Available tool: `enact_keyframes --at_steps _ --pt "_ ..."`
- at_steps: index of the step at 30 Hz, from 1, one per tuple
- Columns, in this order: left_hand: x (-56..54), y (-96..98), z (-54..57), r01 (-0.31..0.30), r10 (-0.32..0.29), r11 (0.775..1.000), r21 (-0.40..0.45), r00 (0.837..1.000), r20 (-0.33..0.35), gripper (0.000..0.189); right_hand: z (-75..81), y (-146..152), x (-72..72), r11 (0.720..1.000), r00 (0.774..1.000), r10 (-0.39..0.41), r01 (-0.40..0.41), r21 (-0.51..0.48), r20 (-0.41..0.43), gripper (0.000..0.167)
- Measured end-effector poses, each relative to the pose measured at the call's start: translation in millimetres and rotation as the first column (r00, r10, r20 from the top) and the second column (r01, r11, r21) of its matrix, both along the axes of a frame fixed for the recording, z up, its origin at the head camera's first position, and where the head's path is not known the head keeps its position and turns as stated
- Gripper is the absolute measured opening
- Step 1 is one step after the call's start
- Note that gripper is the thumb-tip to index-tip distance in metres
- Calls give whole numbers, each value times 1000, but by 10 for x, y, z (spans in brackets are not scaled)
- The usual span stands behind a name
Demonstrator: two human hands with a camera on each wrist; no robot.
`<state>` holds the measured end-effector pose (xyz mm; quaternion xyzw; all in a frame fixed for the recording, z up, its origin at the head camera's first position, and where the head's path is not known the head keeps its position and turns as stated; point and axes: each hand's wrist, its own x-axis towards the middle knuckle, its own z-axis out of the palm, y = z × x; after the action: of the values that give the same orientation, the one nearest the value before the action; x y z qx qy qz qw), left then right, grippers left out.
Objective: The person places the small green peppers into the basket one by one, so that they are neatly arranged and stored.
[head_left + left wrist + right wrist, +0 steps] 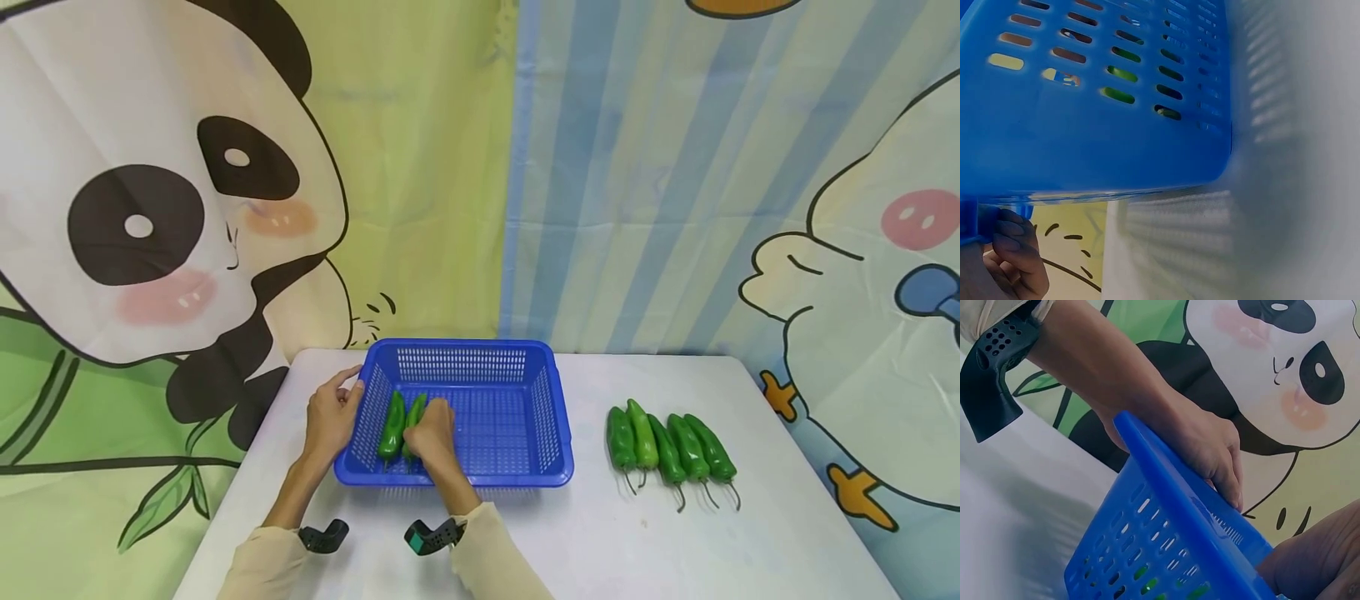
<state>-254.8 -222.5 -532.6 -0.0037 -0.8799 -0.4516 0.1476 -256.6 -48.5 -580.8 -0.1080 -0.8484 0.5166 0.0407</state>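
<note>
A blue plastic basket [495,433] with slotted walls stands on the white table. My left hand [331,417] grips its left rim; the left wrist view shows curled fingers [1019,250] at the rim's corner. Inside, my right hand [432,431] pinches a green pepper [415,411], its fingertips partly hidden behind the hand. Another green pepper [392,427] lies just left of it, along the basket's left side. In the right wrist view, the left hand [1207,444] reaches over the rim, while part of the right hand [1316,562] shows at the lower right.
To the right of the basket, several green peppers [669,446] lie side by side on the table [600,533], stems toward me. A printed cloth backdrop [427,167] with a panda hangs behind the table's far edge.
</note>
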Motion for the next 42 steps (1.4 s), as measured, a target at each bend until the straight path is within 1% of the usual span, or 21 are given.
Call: enact_keyframes --at_steps 1,4,6,8,9,11,14,15,16,17,19,22,24,25,26,27,28,31,34,36,42 --pt "0 0 -6 1 -1 1000 1 1000 3 39 55 15 38 1000 1000 9 -9 -6 7 38" --pt "-3 -1 -15 2 -2 1000 5 1000 1 39 135 35 78 1000 999 19 -19 9 31 33" --pt "-7 0 -14 6 -6 1000 9 1000 -3 39 76 18 41 998 1000 4 -6 57 27 31" --pt "-9 -1 -15 8 -8 1000 9 1000 -5 39 77 20 27 997 999 -2 -1 81 36 30" --pt "-9 0 -15 9 -9 1000 9 1000 -5 39 84 24 39 996 1000 -13 11 94 17 31" --pt "-10 -2 -19 9 -9 1000 9 1000 -6 39 217 46 106 995 1000 -18 18 95 -4 29" --pt "-12 4 -27 8 -8 1000 6 1000 -12 39 628 129 314 998 999 -10 12 60 -37 25" --pt "-13 6 -29 9 -8 1000 4 1000 -16 39 740 153 367 998 999 -16 18 56 -49 25" --pt "-14 7 -32 9 -9 1000 3 1000 -18 39 845 182 398 999 999 -9 11 48 -38 28" --pt "-15 8 -36 10 -10 1000 2 1000 -19 39 907 210 415 999 999 -11 13 41 -42 35" --pt "-19 8 -40 8 -8 1000 -1 1000 -20 39 1015 266 453 998 997 -26 30 60 -68 32" --pt "-19 6 -35 9 -9 1000 1 1000 -14 40 1116 375 454 997 995 -12 19 73 -99 50" --pt "-19 6 -28 4 -4 1000 -3 1000 -13 40 1197 443 483 996 989 -18 30 80 -148 30" --pt "-17 6 -23 2 -2 1000 -3 1000 -13 39 1235 480 487 997 988 -7 18 72 -156 32" --pt "-14 6 -19 -1 1 1000 -3 1000 -14 39 1266 517 491 998 988 4 6 64 -156 36" --pt "-12 7 -16 -2 2 1000 -3 1000 -15 39 1295 551 501 998 987 3 7 59 -160 33" --pt "-8 5 -15 -3 3 1000 -3 1000 -14 39 1318 582 512 998 983 -7 19 60 -182 28" --pt "-1 3 -16 -3 3 1000 3 1000 -5 40 1384 681 551 999 979 -20 28 37 -204 29" --pt "1 1 -20 4 -4 1000 4 1000 4 40 1424 788 590 998 971 -53 57 7 -233 48" --pt "-1 0 -19 1 -1 1000 1 1000 4 40 1442 866 605 998 967 -61 61 -9 -249 49" --pt "-3 4 -11 5 -5 1000 0 1000 -3 40 1472 1100 622 995 944 -96 83 -54 -316 46"
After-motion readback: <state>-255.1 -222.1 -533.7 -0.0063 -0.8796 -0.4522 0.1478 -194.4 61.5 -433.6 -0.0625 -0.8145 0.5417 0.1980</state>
